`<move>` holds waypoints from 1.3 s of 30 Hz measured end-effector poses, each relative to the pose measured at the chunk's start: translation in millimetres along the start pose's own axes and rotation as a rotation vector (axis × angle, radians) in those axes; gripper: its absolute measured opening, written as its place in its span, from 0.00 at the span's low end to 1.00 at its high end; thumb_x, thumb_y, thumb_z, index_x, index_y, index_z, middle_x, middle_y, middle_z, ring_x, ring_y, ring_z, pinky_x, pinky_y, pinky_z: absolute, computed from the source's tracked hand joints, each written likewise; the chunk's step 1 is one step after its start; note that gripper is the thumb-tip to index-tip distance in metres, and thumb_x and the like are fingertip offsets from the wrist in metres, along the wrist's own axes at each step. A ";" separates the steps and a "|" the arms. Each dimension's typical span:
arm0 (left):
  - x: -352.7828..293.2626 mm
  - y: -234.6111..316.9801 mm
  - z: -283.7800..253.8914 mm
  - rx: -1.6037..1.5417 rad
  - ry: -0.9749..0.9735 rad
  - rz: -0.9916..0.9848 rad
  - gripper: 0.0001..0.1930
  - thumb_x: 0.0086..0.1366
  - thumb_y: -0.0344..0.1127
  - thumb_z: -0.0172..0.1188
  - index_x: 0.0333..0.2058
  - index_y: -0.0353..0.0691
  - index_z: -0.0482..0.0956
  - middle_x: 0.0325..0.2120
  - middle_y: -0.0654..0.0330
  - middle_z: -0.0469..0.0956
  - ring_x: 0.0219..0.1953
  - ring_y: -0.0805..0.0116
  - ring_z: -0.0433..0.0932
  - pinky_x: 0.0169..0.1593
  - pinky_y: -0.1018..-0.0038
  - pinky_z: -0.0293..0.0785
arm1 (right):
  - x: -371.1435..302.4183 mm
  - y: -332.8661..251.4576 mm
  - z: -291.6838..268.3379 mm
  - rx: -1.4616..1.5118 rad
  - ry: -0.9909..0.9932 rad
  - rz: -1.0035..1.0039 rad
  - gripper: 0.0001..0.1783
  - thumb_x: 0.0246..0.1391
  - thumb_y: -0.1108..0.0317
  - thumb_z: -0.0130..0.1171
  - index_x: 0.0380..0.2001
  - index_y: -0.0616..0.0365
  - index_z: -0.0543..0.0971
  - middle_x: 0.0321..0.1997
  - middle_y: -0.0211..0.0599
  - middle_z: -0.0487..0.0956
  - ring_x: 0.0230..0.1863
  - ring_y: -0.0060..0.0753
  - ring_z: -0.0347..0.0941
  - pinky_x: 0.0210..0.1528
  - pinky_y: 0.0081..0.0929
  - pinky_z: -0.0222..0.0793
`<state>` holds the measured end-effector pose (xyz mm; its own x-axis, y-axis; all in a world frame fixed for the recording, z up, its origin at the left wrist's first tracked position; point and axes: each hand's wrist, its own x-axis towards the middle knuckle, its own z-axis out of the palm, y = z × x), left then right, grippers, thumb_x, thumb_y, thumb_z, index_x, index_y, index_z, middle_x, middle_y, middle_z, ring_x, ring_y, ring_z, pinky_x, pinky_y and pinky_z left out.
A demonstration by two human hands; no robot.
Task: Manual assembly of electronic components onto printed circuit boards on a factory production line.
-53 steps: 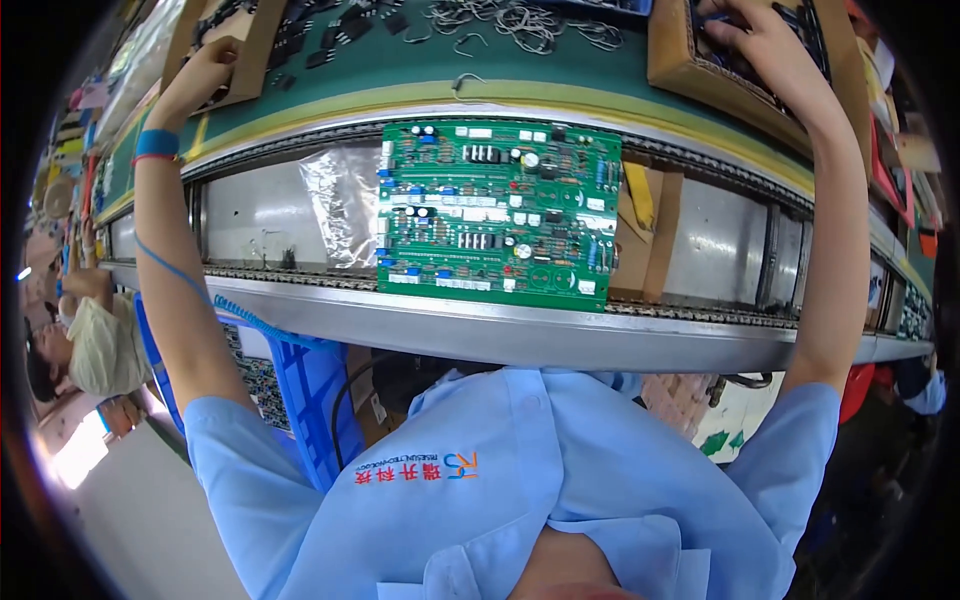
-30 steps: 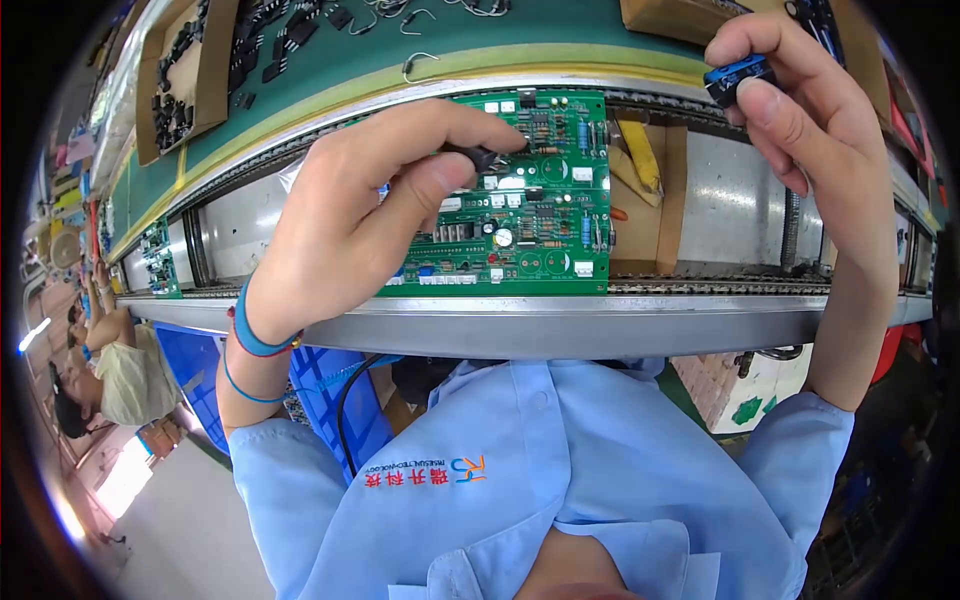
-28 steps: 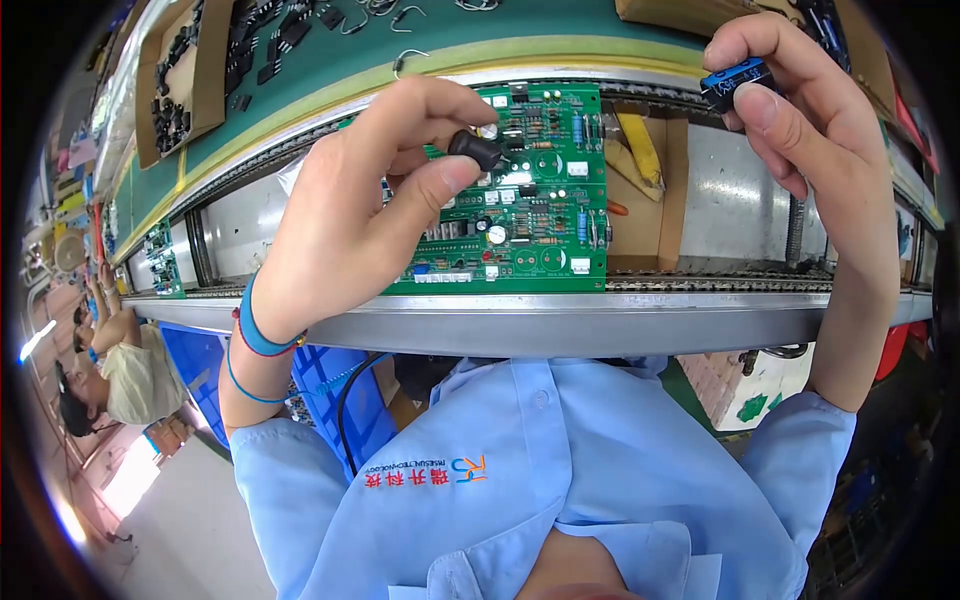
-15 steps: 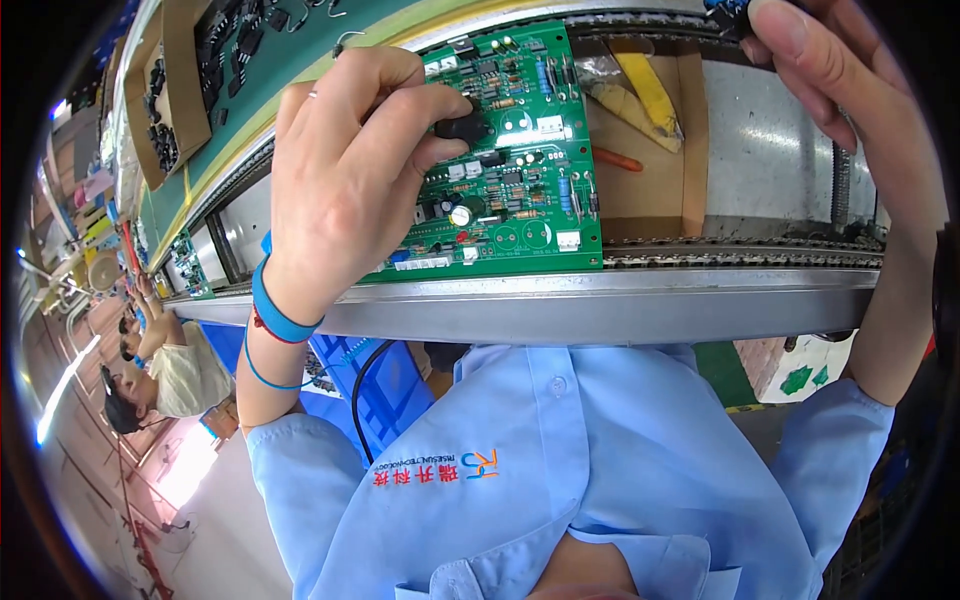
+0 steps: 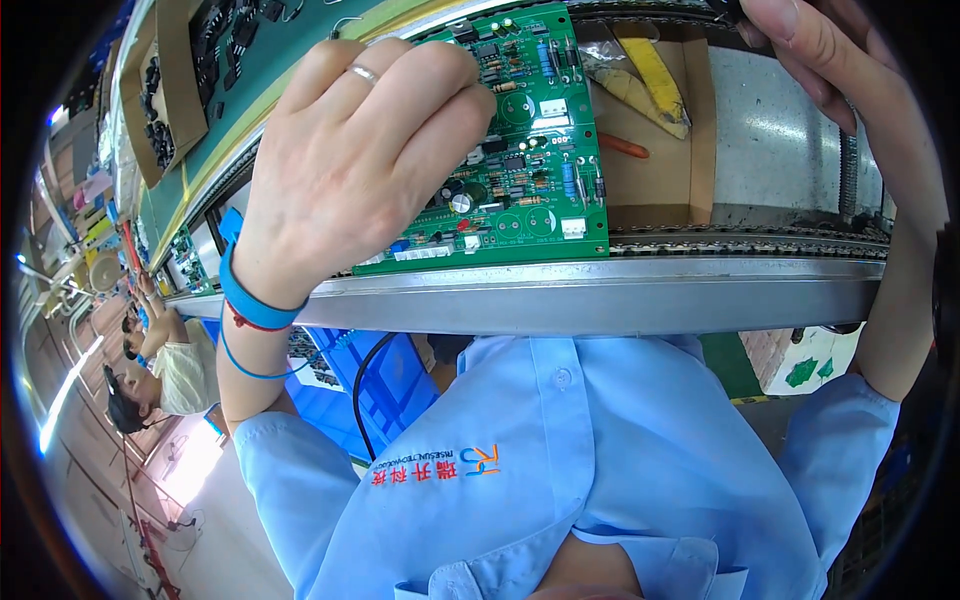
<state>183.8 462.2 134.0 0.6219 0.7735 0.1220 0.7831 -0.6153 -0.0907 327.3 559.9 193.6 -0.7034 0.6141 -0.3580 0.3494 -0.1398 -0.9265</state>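
Green circuit board: here it is, lying flat across the conveyor (image 5: 740,240) — the green circuit board (image 5: 545,175) has its upper left covered by the left hand (image 5: 370,160).
Fitting work: this reads as careful placing or pressing by the left fingertips, so straight down is the way, with even pressure and no sideways lean that could bend a lead.
Crowded neighbours: the white connector (image 5: 553,107) sits near those fingertips, and a round capacitor (image 5: 462,203) stands lower down; best to keep knuckles off both.
Sight line: the hand hides its own contact spot, so a slight roll of the wrist would help in checking the seating.
Left hand pose: palm down, back of the hand to the camera, wrist above the near metal rail (image 5: 600,300), fingers curled, index and thumb drawn together at the board.
Left grip: looks nearly closed, but the fingers block the view; whether anything is between them, I cannot tell.
Right hand pose: up in the far right corner, the right hand (image 5: 850,70) is raised well apart from the board, thumb toward the upper edge.
Right grip: pinched on a dark part (image 5: 727,10), mostly cut off by the frame.
Beside the board: a cardboard box (image 5: 703,140) with a yellow-handled tool (image 5: 655,80).
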 end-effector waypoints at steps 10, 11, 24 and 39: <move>-8.9 -19.3 -0.2 -0.118 -0.006 0.082 0.17 0.44 0.30 0.67 0.37 0.38 0.80 0.33 0.60 0.75 0.36 0.63 0.75 0.39 0.70 0.67 | -23.4 46.2 -54.0 0.018 -0.025 0.054 0.13 0.61 0.66 0.58 0.45 0.63 0.74 0.26 0.29 0.73 0.15 0.11 0.58 0.17 0.12 0.52; -11.0 -20.2 -3.0 -0.145 -0.007 0.077 0.18 0.44 0.30 0.67 0.38 0.38 0.80 0.33 0.60 0.75 0.36 0.64 0.75 0.38 0.71 0.68 | -29.2 54.1 -63.9 0.016 -0.034 0.054 0.13 0.61 0.67 0.58 0.45 0.64 0.74 0.26 0.30 0.73 0.15 0.11 0.59 0.16 0.12 0.52; -253.2 -248.2 -25.9 0.221 -0.184 -1.120 0.19 0.68 0.44 0.54 0.49 0.37 0.78 0.42 0.50 0.81 0.44 0.59 0.80 0.47 0.68 0.73 | -21.3 77.3 -57.4 -0.008 -0.286 -0.009 0.17 0.65 0.61 0.52 0.51 0.59 0.73 0.29 0.29 0.75 0.17 0.03 0.53 0.15 0.06 0.42; -270.4 -263.4 17.0 -0.613 0.282 -1.343 0.21 0.68 0.43 0.56 0.57 0.42 0.74 0.46 0.59 0.77 0.45 0.72 0.73 0.53 0.75 0.67 | -11.9 59.7 -21.4 -0.344 -0.230 -0.314 0.11 0.56 0.72 0.60 0.43 0.61 0.78 0.38 0.26 0.76 0.38 0.17 0.68 0.42 0.16 0.64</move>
<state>-190.5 417.7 108.1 -0.6146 0.7880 -0.0367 0.5858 0.4871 0.6477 369.8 560.9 145.1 -0.9112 0.3937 -0.1212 0.2559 0.3104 -0.9155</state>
